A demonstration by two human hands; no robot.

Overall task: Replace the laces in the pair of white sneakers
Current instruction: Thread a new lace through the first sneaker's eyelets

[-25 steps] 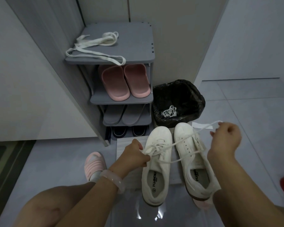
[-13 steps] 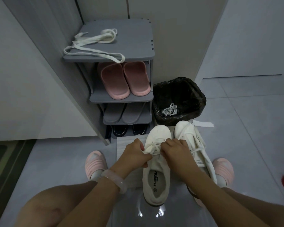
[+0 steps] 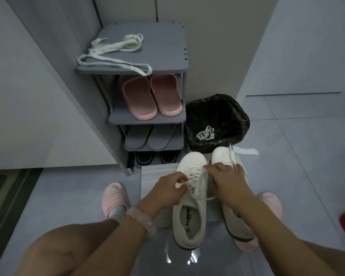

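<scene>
White canvas sneakers [image 3: 189, 208] sit side by side at lower centre of the head view, toes toward the black-lined bin [image 3: 217, 116]. A second ago my right hand [image 3: 225, 182] was out wide, drawing the flat white lace [image 3: 195, 182] taut; now it is back over the eyelets, beside my left hand [image 3: 167, 188], which pinches a lace end. I judge the next eyelet is due.

The right hand [image 3: 225, 181], earlier stretched out right pulling the lace [image 3: 195, 181], now sits back over the sneakers [image 3: 189, 196].
</scene>
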